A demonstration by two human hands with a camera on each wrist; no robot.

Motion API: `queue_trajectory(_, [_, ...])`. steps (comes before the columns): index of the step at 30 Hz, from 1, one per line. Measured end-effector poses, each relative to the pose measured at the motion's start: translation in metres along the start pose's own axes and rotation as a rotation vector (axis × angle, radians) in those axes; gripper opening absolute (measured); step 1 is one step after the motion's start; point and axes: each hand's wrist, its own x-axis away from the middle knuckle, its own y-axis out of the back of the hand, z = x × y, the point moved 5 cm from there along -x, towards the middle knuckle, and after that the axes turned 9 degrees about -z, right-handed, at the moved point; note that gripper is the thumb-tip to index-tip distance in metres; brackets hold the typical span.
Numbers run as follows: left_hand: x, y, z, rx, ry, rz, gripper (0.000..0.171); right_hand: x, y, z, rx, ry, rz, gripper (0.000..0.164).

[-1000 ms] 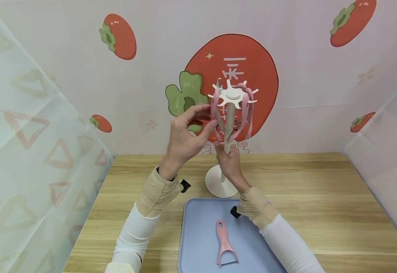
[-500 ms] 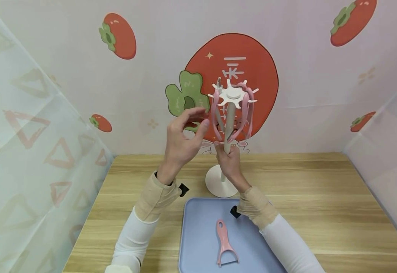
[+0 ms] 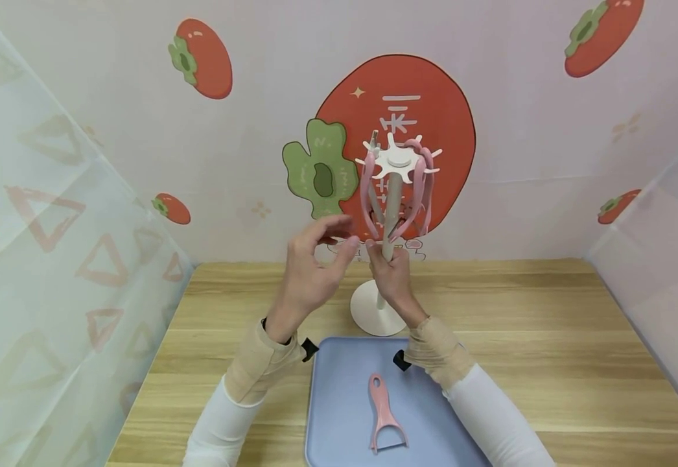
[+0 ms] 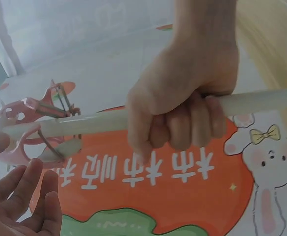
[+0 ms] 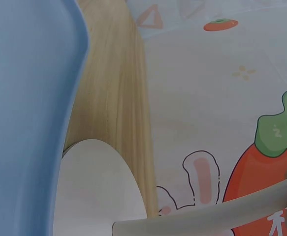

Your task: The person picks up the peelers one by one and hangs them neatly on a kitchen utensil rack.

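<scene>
Right hand [image 3: 393,275] is wrapped round the pole [image 3: 389,217] of the stand [image 3: 376,311], roughly at mid-height; the left wrist view shows the fingers [image 4: 182,130] curled fully about the pole, thumb side toward the top. The stand is upright on the worktop [image 3: 549,324], its round white base [image 5: 101,189] just behind the far edge of the blue tray [image 3: 339,415].

Left hand [image 3: 310,275] is raised just left of the pole, level with the right hand, not touching pole or utensils. Fingers loosely bent and spread, thumb apart from them, holding nothing.

At the top of the pole a white star-shaped hook ring [image 3: 396,162] carries pink utensils [image 3: 417,194] hanging down around the pole, above both hands. The nearest pink one hangs just above and to the right of the left fingertips, apart from them.

A pink peeler [image 3: 384,415] lies flat on the tray, blade end toward the person, between the two forearms.
</scene>
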Motion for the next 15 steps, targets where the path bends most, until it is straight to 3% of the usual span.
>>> queue_trajectory(8, [0.016,-0.004,0.008,0.016,0.074,0.041,0.029,0.0,0.001,0.0,0.007,-0.015,-0.007,0.051])
queue_trajectory(15, [0.026,-0.005,0.01,-0.006,0.046,0.072,0.022,0.0,0.0,0.0,0.037,-0.053,-0.009,0.05])
